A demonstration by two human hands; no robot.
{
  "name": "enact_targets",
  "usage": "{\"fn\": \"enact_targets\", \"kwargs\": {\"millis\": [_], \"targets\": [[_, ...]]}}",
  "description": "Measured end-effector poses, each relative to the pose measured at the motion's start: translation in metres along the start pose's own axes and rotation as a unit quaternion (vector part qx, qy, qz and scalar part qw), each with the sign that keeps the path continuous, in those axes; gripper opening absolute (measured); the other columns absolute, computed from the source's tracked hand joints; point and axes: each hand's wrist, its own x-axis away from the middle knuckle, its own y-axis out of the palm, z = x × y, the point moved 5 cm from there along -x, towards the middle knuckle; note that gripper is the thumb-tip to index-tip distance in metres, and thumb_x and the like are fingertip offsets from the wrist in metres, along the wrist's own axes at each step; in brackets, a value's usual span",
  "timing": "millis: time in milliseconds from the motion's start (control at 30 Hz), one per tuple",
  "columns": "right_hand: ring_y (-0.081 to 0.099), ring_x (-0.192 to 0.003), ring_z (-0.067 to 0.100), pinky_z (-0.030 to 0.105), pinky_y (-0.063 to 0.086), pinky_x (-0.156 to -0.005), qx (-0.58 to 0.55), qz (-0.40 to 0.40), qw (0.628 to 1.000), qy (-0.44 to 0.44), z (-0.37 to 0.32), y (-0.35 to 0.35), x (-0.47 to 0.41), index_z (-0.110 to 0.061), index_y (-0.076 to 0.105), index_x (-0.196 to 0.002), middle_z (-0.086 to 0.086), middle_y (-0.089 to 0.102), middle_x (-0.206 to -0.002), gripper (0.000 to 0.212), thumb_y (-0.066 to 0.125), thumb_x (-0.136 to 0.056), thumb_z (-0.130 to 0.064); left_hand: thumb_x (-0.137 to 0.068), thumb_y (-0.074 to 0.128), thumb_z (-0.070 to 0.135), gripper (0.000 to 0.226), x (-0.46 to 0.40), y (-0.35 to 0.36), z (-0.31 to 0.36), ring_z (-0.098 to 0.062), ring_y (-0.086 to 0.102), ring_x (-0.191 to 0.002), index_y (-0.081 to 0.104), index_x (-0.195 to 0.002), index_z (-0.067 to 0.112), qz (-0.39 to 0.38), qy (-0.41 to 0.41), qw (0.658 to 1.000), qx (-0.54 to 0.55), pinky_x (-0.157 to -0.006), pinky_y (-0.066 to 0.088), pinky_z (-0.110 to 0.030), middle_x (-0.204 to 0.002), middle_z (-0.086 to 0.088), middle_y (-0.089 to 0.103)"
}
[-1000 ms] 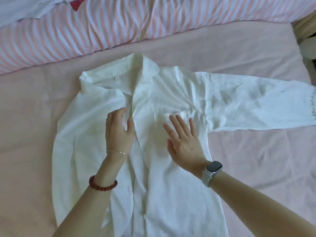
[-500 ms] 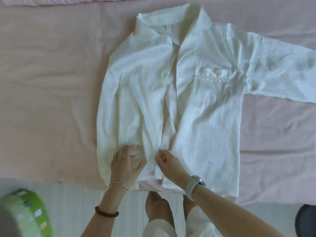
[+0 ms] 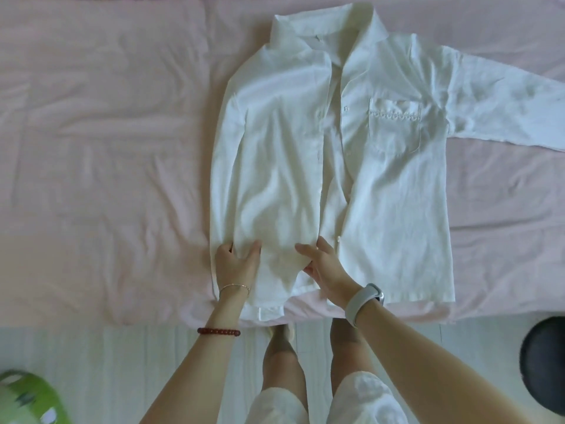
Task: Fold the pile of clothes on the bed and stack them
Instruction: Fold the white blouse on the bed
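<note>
The white shirt (image 3: pixel 382 166) lies face up on the pink bed sheet (image 3: pixel 107 133), collar toward the far side and hem at the near edge of the bed. Its front is unbuttoned, the two front panels slightly parted down the middle. A chest pocket (image 3: pixel 394 127) with a scalloped trim sits on the panel to the right. The sleeve on that side stretches out flat to the right, past the edge of view; the sleeve on the other side lies folded down along the body of the shirt.

The left hand (image 3: pixel 234 264) rests on the lower part of the left panel, fingers relaxed and pressing the cloth flat, its grip spread. The right hand (image 3: pixel 328 270) is just beside it at the panel's inner edge, thumb and fingers pinching the fabric near the hem. The right wrist wears a pale watch (image 3: pixel 363 302), the left forearm a red bead bracelet (image 3: pixel 218 332).

A green basket (image 3: pixel 27 399) stands on the floor at the lower left.
</note>
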Motion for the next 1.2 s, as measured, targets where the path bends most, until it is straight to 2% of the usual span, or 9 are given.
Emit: {"fn": "enact_targets", "kwargs": {"millis": [67, 167, 300, 400, 533, 700, 867, 967, 1200], "targets": [[0.063, -0.102, 0.024, 0.032, 0.051, -0.089, 0.033, -0.005, 0.999, 0.002, 0.005, -0.002, 0.010, -0.013, 0.056, -0.111, 0.006, 0.067, -0.107, 0.022, 0.057, -0.089, -0.010, -0.085, 0.056, 0.016, 0.023, 0.000, -0.001, 0.003, -0.021, 0.044, -0.060, 0.045, -0.066, 0.008, 0.000, 0.024, 0.999, -0.047, -0.052, 0.036, -0.025, -0.062, -0.001, 0.044], [0.063, -0.094, 0.026, 0.036, 0.051, -0.088, 0.138, 0.000, 0.990, -0.017, 0.001, -0.009, 0.026, -0.002, 0.057, -0.106, 0.011, 0.066, -0.098, 0.018, 0.058, -0.089, -0.009, -0.094, 0.045, 0.020, 0.016, 0.005, -0.008, 0.007, -0.015, 0.041, -0.061, 0.041, -0.082, 0.010, -0.016, 0.070, 0.997, -0.015, -0.057, 0.034, -0.027, -0.066, 0.003, 0.039], [0.044, -0.057, 0.009, 0.017, 0.038, -0.054, 0.260, 0.079, 0.948, -0.168, -0.029, -0.024, 0.057, -0.003, 0.054, -0.078, -0.001, 0.048, -0.062, 0.015, 0.063, -0.086, -0.013, -0.098, 0.041, 0.022, 0.014, 0.020, -0.028, 0.012, -0.004, 0.042, -0.058, 0.041, -0.095, 0.008, -0.021, 0.152, 0.988, 0.017, -0.052, 0.036, -0.011, -0.069, 0.004, 0.042], [0.034, -0.050, 0.006, 0.016, 0.031, -0.047, 0.246, 0.134, 0.927, -0.248, -0.046, -0.032, 0.072, -0.013, 0.047, -0.069, -0.007, 0.039, -0.056, 0.024, 0.065, -0.082, -0.022, -0.093, 0.051, 0.029, 0.019, 0.017, -0.038, 0.002, 0.003, 0.051, -0.064, 0.045, -0.098, 0.012, -0.048, 0.124, 0.990, 0.055, -0.060, 0.041, -0.008, -0.076, 0.006, 0.051], [0.048, -0.063, 0.006, 0.013, 0.037, -0.053, 0.289, 0.165, 0.929, -0.165, -0.032, -0.047, 0.047, -0.015, 0.049, -0.080, -0.006, 0.052, -0.071, 0.015, 0.061, -0.086, -0.021, -0.087, 0.060, 0.033, 0.030, 0.004, -0.032, -0.030, -0.020, 0.057, -0.083, 0.056, -0.099, 0.006, -0.179, 0.008, 0.982, -0.058, -0.077, 0.047, -0.035, -0.090, -0.002, 0.060], [0.057, -0.068, 0.015, 0.025, 0.042, -0.059, 0.327, 0.160, 0.931, -0.042, 0.015, -0.062, 0.028, -0.010, 0.053, -0.108, 0.002, 0.063, -0.080, 0.024, 0.057, -0.088, -0.023, -0.098, 0.040, 0.025, 0.020, 0.005, -0.037, -0.042, -0.023, 0.051, -0.078, 0.048, -0.095, 0.006, -0.116, 0.061, 0.985, -0.109, -0.064, 0.037, -0.030, -0.083, -0.006, 0.055], [0.054, -0.061, 0.008, 0.026, 0.041, -0.056, 0.342, 0.229, 0.895, -0.170, 0.015, -0.054, 0.045, -0.015, 0.053, -0.108, -0.008, 0.057, -0.068, 0.020, 0.055, -0.089, -0.018, -0.095, 0.047, 0.028, 0.018, 0.019, -0.042, -0.045, -0.015, 0.049, -0.069, 0.046, -0.092, 0.009, -0.039, 0.076, 0.995, -0.046, -0.056, 0.035, -0.024, -0.073, 0.005, 0.049], [0.053, -0.060, 0.007, 0.020, 0.041, -0.055, 0.306, 0.251, 0.900, -0.181, 0.016, -0.053, 0.053, -0.019, 0.050, -0.103, -0.009, 0.057, -0.070, 0.012, 0.051, -0.092, -0.016, -0.087, 0.061, 0.030, 0.023, 0.024, -0.038, -0.048, 0.000, 0.054, -0.076, 0.047, -0.101, 0.018, -0.075, 0.068, 0.995, -0.008, -0.058, 0.039, -0.013, -0.085, 0.013, 0.056], [0.055, -0.079, 0.029, 0.027, 0.037, -0.059, 0.304, 0.267, 0.913, -0.045, 0.039, -0.070, 0.049, -0.004, 0.061, -0.092, 0.014, 0.062, -0.089, 0.018, 0.046, -0.093, -0.013, -0.091, 0.055, 0.023, 0.028, 0.026, -0.034, -0.066, -0.021, 0.049, -0.074, 0.054, -0.087, -0.004, -0.144, 0.015, 0.989, -0.033, -0.066, 0.039, -0.031, -0.079, -0.011, 0.051]]}}
